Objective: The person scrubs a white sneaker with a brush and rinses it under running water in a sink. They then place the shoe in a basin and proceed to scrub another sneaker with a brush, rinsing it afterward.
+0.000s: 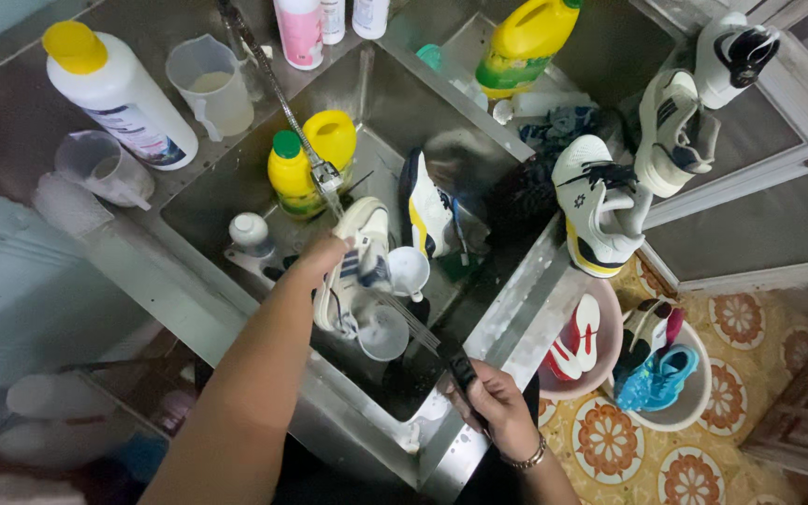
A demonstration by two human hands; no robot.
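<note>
One wet white sneaker (353, 266), light, soft and likely slippery, sits in the sink (507, 309), left hand (322, 254) clamped on its firmer heel, right hand (493, 402) closed round a sprayer handle (463, 371).

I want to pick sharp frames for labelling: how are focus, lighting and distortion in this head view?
Head view: wide-angle bend at the edges; sink rim shows glare; the lower-left corner is dark and blurred; the left hand on the sneaker and the right hand on the sprayer handle are fairly sharp.
</note>
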